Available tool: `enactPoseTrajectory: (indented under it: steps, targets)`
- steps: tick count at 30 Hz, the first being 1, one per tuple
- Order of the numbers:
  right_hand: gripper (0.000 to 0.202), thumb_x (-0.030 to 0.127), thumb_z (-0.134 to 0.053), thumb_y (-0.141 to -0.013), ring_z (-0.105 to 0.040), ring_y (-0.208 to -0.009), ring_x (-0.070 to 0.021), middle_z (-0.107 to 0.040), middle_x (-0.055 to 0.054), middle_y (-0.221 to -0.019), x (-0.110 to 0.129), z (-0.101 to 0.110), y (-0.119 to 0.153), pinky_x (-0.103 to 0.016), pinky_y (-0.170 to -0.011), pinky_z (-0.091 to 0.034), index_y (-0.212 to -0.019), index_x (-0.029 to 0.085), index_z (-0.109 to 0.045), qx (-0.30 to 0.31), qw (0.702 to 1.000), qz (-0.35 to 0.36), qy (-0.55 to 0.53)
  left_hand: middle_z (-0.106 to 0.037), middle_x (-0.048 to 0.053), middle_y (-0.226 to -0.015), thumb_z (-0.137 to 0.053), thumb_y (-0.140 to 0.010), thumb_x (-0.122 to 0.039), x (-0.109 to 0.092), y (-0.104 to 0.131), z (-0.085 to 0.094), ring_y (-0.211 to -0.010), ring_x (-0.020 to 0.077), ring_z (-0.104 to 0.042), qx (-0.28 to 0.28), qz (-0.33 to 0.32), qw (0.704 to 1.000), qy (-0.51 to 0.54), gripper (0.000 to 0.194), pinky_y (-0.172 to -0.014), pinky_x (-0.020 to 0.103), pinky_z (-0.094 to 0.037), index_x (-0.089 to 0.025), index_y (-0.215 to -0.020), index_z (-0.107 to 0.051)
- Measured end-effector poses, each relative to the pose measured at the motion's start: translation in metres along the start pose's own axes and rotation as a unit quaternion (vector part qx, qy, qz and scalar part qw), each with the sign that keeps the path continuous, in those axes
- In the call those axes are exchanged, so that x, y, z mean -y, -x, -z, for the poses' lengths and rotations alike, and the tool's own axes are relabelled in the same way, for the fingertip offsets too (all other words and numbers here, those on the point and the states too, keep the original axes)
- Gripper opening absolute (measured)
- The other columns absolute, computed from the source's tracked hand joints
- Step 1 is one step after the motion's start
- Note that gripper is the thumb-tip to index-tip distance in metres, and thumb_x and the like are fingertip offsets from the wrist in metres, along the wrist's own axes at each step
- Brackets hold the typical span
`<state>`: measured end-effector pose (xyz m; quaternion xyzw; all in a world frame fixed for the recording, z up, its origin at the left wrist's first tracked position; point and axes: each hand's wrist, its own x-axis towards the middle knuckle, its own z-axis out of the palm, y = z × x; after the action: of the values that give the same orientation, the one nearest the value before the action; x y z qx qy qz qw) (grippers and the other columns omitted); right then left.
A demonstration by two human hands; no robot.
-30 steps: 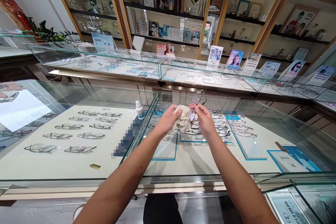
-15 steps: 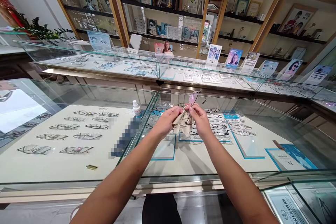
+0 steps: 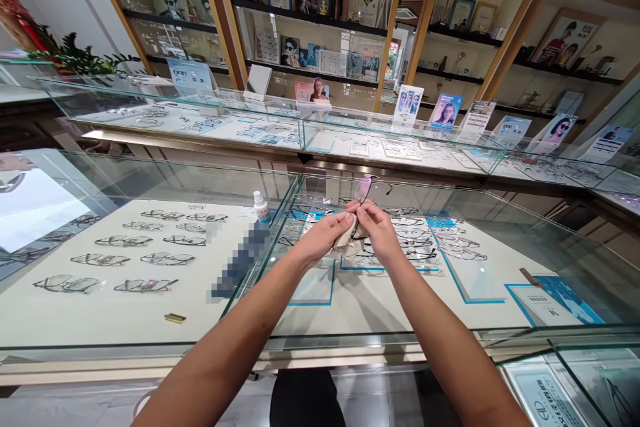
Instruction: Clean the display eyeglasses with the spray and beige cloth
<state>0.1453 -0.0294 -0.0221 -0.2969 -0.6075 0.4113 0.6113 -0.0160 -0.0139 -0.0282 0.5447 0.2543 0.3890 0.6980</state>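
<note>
Above the glass display case, my two hands meet around a pair of eyeglasses (image 3: pixel 365 189) with a thin dark frame. One lens sticks up past my fingers and shines pinkish. A beige cleaning cloth (image 3: pixel 345 241) with a zigzag edge is bunched in my left hand (image 3: pixel 327 233), whose fingers are closed. My right hand (image 3: pixel 376 229) pinches the eyeglasses, its fingertips touching those of the left. The other lens is hidden by the cloth and fingers.
Rows of eyeglasses (image 3: pixel 165 259) lie in the glass case (image 3: pixel 150 340) below. A white spray bottle (image 3: pixel 261 207) stands left of my hands, and a small gold-coloured piece (image 3: pixel 175 318) lies nearer. Behind runs another glass counter (image 3: pixel 240 107) with several upright cards.
The eyeglasses have turned slightly, their raised lens shifting a little left. My left hand has moved slightly right and down, and the cloth is bunched tighter between my hands.
</note>
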Motion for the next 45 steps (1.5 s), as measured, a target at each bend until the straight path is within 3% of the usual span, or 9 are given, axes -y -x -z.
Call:
enactPoseTrajectory:
  steps: [8, 13, 19, 25, 29, 34, 37, 45]
  targets:
    - [0.030, 0.056, -0.070, -0.093, -0.064, -0.111, -0.0242, -0.070, -0.005, -0.105, -0.001, 0.000, 0.000, -0.039, -0.110, -0.045, -0.092, 0.028, -0.082, -0.003, 1.000, -0.002, 0.012, -0.073, 0.004, -0.088, -0.083, -0.083, -0.051, -0.005, 0.003, -0.008, -0.090, 0.0189, -0.071, 0.019, -0.026, 0.999, 0.038, 0.056, -0.085, 0.029, -0.054, -0.022, -0.128, -0.068]
    - [0.027, 0.051, -0.073, -0.091, -0.064, -0.110, -0.0242, -0.069, -0.006, -0.106, -0.005, 0.001, -0.001, -0.037, -0.104, -0.047, -0.090, 0.026, -0.083, -0.036, 0.999, -0.024, -0.026, -0.070, 0.003, -0.091, -0.083, -0.083, -0.051, -0.005, 0.004, -0.008, -0.078, 0.0140, -0.067, -0.001, -0.030, 0.999, 0.022, 0.049, -0.070, 0.023, -0.050, -0.019, -0.116, -0.065]
    - [0.021, 0.046, -0.084, -0.079, -0.063, -0.102, -0.0226, -0.067, -0.005, -0.101, -0.005, 0.000, -0.002, -0.033, -0.086, -0.051, -0.083, 0.025, -0.081, -0.089, 0.994, -0.037, -0.050, -0.059, -0.003, -0.080, -0.081, -0.083, -0.055, -0.002, 0.003, -0.006, -0.064, 0.0084, -0.052, -0.025, -0.053, 0.998, -0.025, 0.047, -0.059, 0.020, -0.039, -0.019, -0.095, -0.053]
    - [0.023, 0.046, -0.086, -0.077, -0.062, -0.102, -0.0231, -0.064, -0.003, -0.094, -0.002, -0.002, -0.003, -0.035, -0.088, -0.051, -0.075, 0.026, -0.077, -0.062, 0.996, -0.039, -0.049, -0.047, -0.007, -0.071, -0.076, -0.084, -0.061, 0.001, 0.001, -0.006, -0.058, 0.0076, -0.041, -0.069, -0.081, 0.992, -0.070, 0.051, -0.054, 0.020, -0.032, -0.020, -0.084, -0.046]
    - [0.022, 0.045, -0.085, -0.078, -0.061, -0.094, -0.0211, -0.063, -0.003, -0.091, -0.002, 0.000, -0.003, -0.034, -0.086, -0.051, -0.076, 0.025, -0.077, -0.067, 0.996, -0.033, -0.043, -0.052, -0.004, -0.074, -0.076, -0.085, -0.061, -0.001, 0.002, -0.005, -0.060, 0.0084, -0.046, -0.033, -0.067, 0.997, -0.034, 0.049, -0.056, 0.020, -0.036, -0.019, -0.088, -0.052]
    - [0.018, 0.043, -0.084, -0.080, -0.061, -0.095, -0.0208, -0.064, -0.003, -0.093, -0.002, 0.002, -0.003, -0.033, -0.087, -0.050, -0.079, 0.026, -0.079, -0.064, 0.996, -0.027, -0.055, -0.067, 0.004, -0.088, -0.079, -0.085, -0.054, -0.005, 0.006, 0.000, -0.072, 0.0140, -0.062, 0.059, 0.001, 0.998, 0.020, 0.045, -0.066, 0.024, -0.047, -0.018, -0.106, -0.064]
    - [0.019, 0.044, -0.084, -0.080, -0.061, -0.095, -0.0212, -0.065, -0.003, -0.094, -0.002, 0.001, -0.003, -0.033, -0.088, -0.050, -0.078, 0.026, -0.078, -0.060, 0.996, -0.030, -0.051, -0.068, 0.006, -0.087, -0.082, -0.082, -0.053, -0.006, 0.007, 0.001, -0.070, 0.0149, -0.062, 0.083, 0.019, 0.996, 0.010, 0.045, -0.065, 0.025, -0.046, -0.016, -0.103, -0.068]
    - [0.025, 0.048, -0.083, -0.080, -0.060, -0.091, -0.0199, -0.065, -0.002, -0.090, -0.007, 0.000, -0.003, -0.032, -0.086, -0.050, -0.076, 0.025, -0.074, -0.044, 0.996, -0.049, -0.064, -0.059, -0.001, -0.071, -0.077, -0.083, -0.062, -0.001, 0.002, -0.007, -0.060, 0.0106, -0.048, -0.051, -0.071, 0.995, -0.045, 0.049, -0.057, 0.023, -0.036, -0.015, -0.092, -0.068]
